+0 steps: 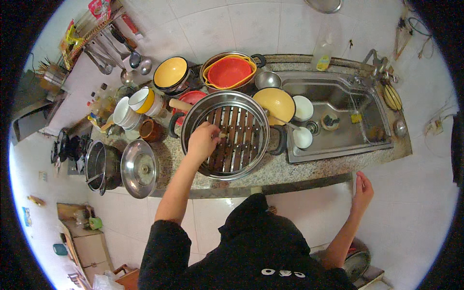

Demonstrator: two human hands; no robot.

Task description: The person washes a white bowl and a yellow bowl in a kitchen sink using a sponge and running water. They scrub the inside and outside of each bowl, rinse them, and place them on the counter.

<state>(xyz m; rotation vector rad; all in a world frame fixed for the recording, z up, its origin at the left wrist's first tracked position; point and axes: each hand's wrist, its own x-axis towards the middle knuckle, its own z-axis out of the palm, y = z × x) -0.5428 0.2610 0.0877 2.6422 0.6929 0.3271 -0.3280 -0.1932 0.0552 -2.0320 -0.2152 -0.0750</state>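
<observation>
My left hand (204, 142) is over the left part of a wide stainless steel pot (265, 152), its fingers bent close together just above a slatted brown rack (235, 145) inside. Something small and pale shows at the fingertips; whether I grip it is unclear. The pot stands on the speckled stone counter, with black handles at both sides. My right hand (363, 190) hangs in the air in front of the counter, below the sink, with its fingers bent; whether it holds anything small cannot be made out.
A steel sink (348, 145) lies right of the pot, with white bowls (302, 137) at its left edge and a yellow bowl (277, 103) beside them. Behind are a red basket (229, 72) and stacked bowls (170, 72). A steel lid (139, 168) and another pot (96, 166) stand left.
</observation>
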